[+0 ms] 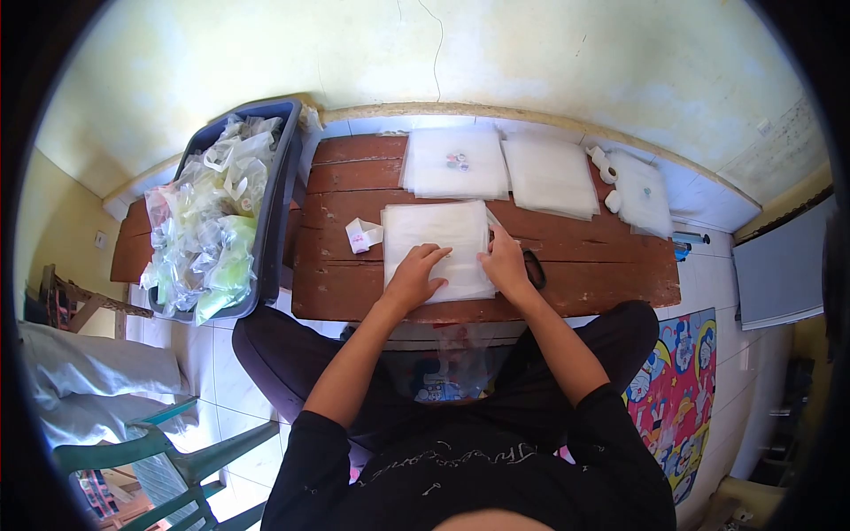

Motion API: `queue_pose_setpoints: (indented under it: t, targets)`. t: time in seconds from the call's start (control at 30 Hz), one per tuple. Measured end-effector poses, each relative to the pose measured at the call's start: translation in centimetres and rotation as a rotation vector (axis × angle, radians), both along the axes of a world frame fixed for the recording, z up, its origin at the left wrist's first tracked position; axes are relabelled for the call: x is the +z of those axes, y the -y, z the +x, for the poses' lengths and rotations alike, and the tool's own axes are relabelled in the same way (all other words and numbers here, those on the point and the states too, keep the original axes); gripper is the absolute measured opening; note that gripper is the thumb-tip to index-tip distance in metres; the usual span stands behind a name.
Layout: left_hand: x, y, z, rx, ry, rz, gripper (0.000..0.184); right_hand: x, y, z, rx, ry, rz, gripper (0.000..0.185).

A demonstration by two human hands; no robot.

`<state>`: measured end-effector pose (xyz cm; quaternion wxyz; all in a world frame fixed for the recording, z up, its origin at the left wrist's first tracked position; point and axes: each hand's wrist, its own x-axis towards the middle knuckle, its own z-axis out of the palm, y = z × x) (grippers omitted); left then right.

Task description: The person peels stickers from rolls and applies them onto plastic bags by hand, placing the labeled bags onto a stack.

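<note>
A stack of whitish clear plastic sheets or bags (429, 228) lies on the brown wooden table (345, 288) in front of me. My left hand (414, 276) rests on the lower middle of the stack with its fingers apart. At the stack's right edge, my right hand (505, 262) has its thumb and forefinger close together at the sheets' edge. Left of the stack sits a small folded white paper (363, 235) with a pink mark. A black ring-like object (534, 269) lies beside my right hand, partly hidden by it.
More plastic stacks (456, 177) (551, 175) (642, 196) lie along the back, with white rolls (604, 166) between two of them. A dark bin (285, 177) full of plastic bags stands left. A green chair (181, 460) is at lower left.
</note>
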<state>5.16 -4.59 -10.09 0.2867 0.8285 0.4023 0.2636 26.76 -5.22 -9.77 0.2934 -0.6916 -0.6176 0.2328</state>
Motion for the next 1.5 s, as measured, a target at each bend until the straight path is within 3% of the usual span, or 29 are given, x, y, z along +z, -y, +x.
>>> queue_pose_setpoints:
  t: [0.3, 0.4, 0.47, 0.5, 0.57, 0.6, 0.67, 0.7, 0.77, 0.8, 0.87, 0.97, 1.2, 1.33, 1.4, 1.5]
  targets:
    - [-0.1, -0.1, 0.2, -0.102, 0.104, -0.049, 0.049, 1.2, -0.2, 0.1, -0.050, -0.042, 0.089, 0.040]
    - [0.0, -0.2, 0.3, -0.020, 0.159, 0.072, 0.046, 3.1, -0.6, 0.6, -0.014, -0.125, 0.188, 0.037]
    - [0.5, -0.3, 0.6, 0.199, 0.244, 0.131, 0.041, 5.2, -0.9, 0.8, 0.022, -0.442, 0.188, 0.031]
    - [0.5, -0.3, 0.6, 0.198, 0.245, 0.131, 0.041, 5.7, -1.0, 1.2, 0.022, -0.441, 0.189, 0.031]
    - [0.5, -0.4, 0.8, 0.364, 0.458, -0.115, 0.039, 6.5, -1.1, 2.0, 0.136, -0.773, 0.176, 0.026]
    - [0.2, -0.5, 0.9, 0.363, 0.458, -0.115, 0.039, 7.2, -1.0, 2.0, 0.136, -0.773, 0.177, 0.026]
    - [-0.3, -0.5, 1.2, 0.447, 0.666, -0.479, 0.044, 8.4, -0.7, 2.2, 0.142, -1.056, 0.156, 0.026]
    - [0.2, -0.6, 1.2, 0.445, 0.665, -0.476, 0.044, 8.6, -0.8, 2.2, 0.143, -1.057, 0.159, 0.026]
    - [1.1, -0.6, 1.1, 0.414, 0.812, -0.968, 0.051, 8.7, -0.7, 2.3, 0.140, -1.165, 0.211, 0.024]
    - [2.0, -0.5, 1.2, 0.411, 0.807, -0.969, 0.051, 8.7, -0.7, 2.3, 0.136, -1.167, 0.214, 0.024]
    - [3.4, -0.4, 1.3, 0.249, 1.150, -1.226, 0.058, 8.5, -0.8, 2.5, 0.129, -1.255, 0.232, 0.025]
    - [1.8, -2.3, 1.3, 0.281, 1.199, -1.066, 0.061, 7.1, -2.0, 3.5, 0.074, -1.305, 0.245, 0.026]
    - [4.1, -9.9, 1.9, 0.403, 1.093, -0.812, 0.063, 7.1, -7.6, 5.0, -0.037, -1.269, 0.204, 0.023]
    - [7.8, -14.3, 2.9, 0.358, 1.107, -0.534, 0.062, 9.1, -11.1, 5.9, -0.049, -1.204, 0.335, 0.018]
    - [8.8, -15.1, 3.1, 0.360, 1.062, -0.457, 0.061, 9.5, -12.3, 6.4, 0.069, -1.232, 0.435, 0.019]
    - [6.4, -16.4, 3.3, 0.388, 0.929, -0.382, 0.059, 7.1, -13.2, 6.5, -0.027, -1.123, 0.336, 0.021]
